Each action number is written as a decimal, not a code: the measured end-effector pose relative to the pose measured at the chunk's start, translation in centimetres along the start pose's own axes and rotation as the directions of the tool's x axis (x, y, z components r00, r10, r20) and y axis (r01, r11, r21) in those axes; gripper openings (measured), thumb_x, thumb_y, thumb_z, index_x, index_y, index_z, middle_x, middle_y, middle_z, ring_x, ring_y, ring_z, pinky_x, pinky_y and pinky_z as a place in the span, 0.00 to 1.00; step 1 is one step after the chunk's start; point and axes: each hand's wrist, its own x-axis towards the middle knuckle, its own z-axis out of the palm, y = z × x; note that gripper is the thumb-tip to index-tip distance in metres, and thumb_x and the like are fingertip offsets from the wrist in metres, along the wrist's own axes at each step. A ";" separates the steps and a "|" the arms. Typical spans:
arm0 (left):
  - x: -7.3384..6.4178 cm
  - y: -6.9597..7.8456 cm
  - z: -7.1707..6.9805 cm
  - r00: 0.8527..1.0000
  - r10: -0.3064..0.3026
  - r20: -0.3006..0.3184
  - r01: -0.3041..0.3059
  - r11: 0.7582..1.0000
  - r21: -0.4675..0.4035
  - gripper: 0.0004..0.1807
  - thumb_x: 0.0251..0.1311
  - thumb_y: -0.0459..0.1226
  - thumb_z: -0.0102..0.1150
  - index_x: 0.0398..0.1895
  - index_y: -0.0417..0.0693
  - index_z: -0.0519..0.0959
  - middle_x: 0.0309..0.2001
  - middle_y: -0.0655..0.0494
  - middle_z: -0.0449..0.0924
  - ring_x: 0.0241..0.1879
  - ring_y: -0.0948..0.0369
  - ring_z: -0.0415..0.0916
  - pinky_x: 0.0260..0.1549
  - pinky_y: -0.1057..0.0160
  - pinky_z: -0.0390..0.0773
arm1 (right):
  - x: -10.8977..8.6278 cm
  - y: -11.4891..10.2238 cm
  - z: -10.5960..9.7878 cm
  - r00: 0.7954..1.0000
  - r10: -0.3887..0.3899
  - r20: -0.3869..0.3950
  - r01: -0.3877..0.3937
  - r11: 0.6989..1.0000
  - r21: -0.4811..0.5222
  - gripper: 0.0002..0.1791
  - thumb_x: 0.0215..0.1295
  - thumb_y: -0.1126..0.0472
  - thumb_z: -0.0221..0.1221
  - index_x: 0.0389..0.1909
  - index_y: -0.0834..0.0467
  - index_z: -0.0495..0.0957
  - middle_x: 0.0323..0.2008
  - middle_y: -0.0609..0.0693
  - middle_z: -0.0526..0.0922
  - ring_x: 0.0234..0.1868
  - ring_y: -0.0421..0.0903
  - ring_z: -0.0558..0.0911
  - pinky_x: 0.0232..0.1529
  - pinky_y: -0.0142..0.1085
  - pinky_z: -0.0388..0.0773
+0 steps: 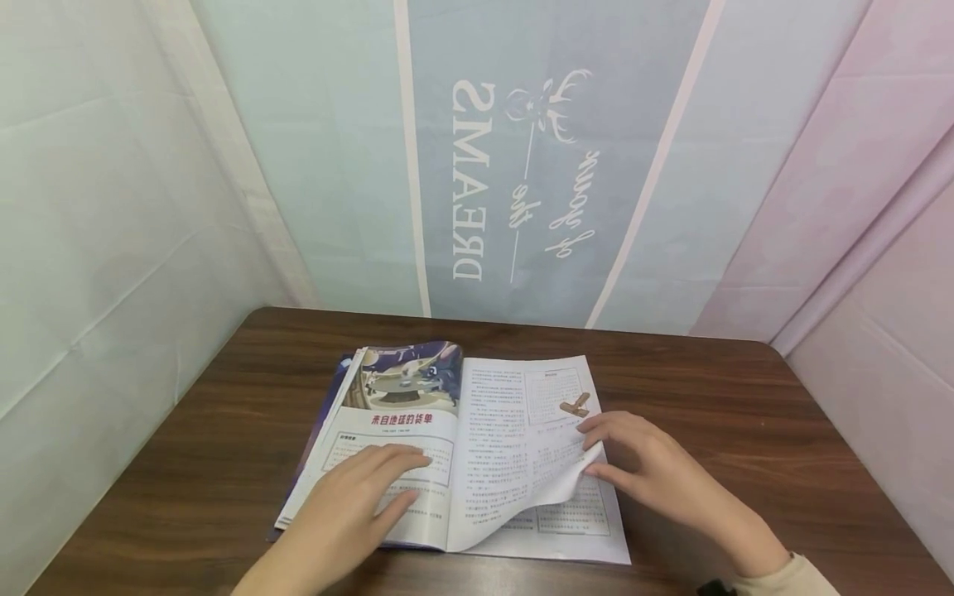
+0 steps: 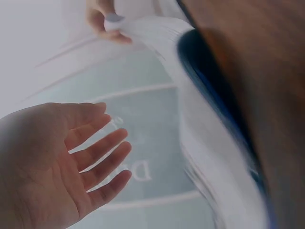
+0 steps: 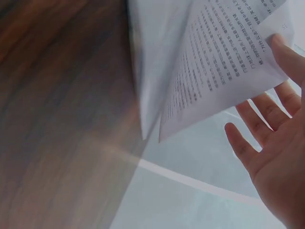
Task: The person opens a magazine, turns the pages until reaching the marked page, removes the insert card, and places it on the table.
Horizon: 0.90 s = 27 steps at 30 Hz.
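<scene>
An open magazine [image 1: 406, 422] lies on the table, with a colour picture and a red Chinese heading on its left page. My right hand [image 1: 656, 472] pinches the outer edge of a right-hand page [image 1: 507, 463], whose lower corner curls up off the sheet beneath. In the right wrist view, the thumb of the right hand [image 3: 281, 129] is on the printed side of the page [image 3: 209, 71], with fingers behind it. My left hand [image 1: 346, 505] is over the lower left page, fingers loosely bent. The left wrist view shows this left hand [image 2: 71, 157] apart from the magazine [image 2: 209, 129], holding nothing.
The magazine rests on a dark wood-grain table [image 1: 708, 414]. Behind it hangs a pale green and grey curtain [image 1: 551, 165] with white lettering. Light fabric also hangs at the left and right sides.
</scene>
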 end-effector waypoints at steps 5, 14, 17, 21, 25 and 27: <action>1.9 1.9 -0.1 0.996 0.089 -0.019 -0.091 0.992 -0.085 0.19 0.60 0.42 0.69 0.54 0.59 0.80 0.54 0.68 0.79 0.54 0.67 0.76 0.51 0.59 0.79 | 1.2 -0.9 -0.3 1.000 0.004 -0.018 -0.003 1.000 0.028 0.17 0.55 0.57 0.73 0.44 0.46 0.79 0.53 0.43 0.81 0.58 0.43 0.76 0.63 0.24 0.63; 3.9 4.5 1.8 0.977 0.210 -0.039 -0.214 0.959 -0.185 0.27 0.58 0.45 0.70 0.61 0.56 0.75 0.58 0.66 0.76 0.56 0.66 0.74 0.53 0.62 0.78 | 3.3 -2.9 -0.3 0.999 -0.008 -0.047 0.012 0.996 0.093 0.17 0.57 0.54 0.71 0.45 0.49 0.78 0.54 0.46 0.80 0.60 0.47 0.74 0.66 0.29 0.63; 4.3 4.9 2.5 0.969 0.236 -0.076 -0.246 0.949 -0.198 0.29 0.56 0.43 0.72 0.62 0.55 0.74 0.58 0.66 0.76 0.55 0.67 0.75 0.53 0.63 0.78 | 3.9 -3.4 -0.2 0.998 -0.019 -0.055 0.024 0.995 0.100 0.18 0.56 0.55 0.72 0.45 0.49 0.78 0.54 0.46 0.80 0.61 0.48 0.74 0.66 0.30 0.62; 4.8 5.3 3.1 0.957 0.258 -0.134 -0.282 0.935 -0.214 0.27 0.57 0.40 0.71 0.60 0.54 0.75 0.55 0.66 0.78 0.53 0.67 0.76 0.51 0.65 0.78 | 4.2 -3.9 -0.1 0.997 -0.031 -0.065 0.038 0.993 0.111 0.19 0.54 0.58 0.73 0.45 0.51 0.78 0.54 0.47 0.80 0.62 0.48 0.73 0.66 0.30 0.63; 4.9 5.4 3.5 0.947 0.266 -0.179 -0.300 0.932 -0.204 0.26 0.59 0.39 0.68 0.62 0.55 0.75 0.54 0.66 0.79 0.52 0.68 0.77 0.50 0.66 0.78 | 4.4 -4.3 0.0 0.995 -0.050 -0.082 0.059 0.992 0.112 0.17 0.57 0.55 0.72 0.45 0.52 0.79 0.54 0.49 0.81 0.62 0.49 0.73 0.67 0.31 0.62; 4.9 5.4 3.5 0.943 0.270 -0.197 -0.307 0.932 -0.192 0.26 0.60 0.39 0.67 0.63 0.55 0.75 0.54 0.65 0.80 0.52 0.68 0.77 0.51 0.66 0.78 | 4.5 -4.5 0.0 0.994 -0.060 -0.095 0.071 0.992 0.108 0.16 0.59 0.53 0.70 0.46 0.52 0.79 0.54 0.48 0.80 0.62 0.49 0.73 0.68 0.31 0.62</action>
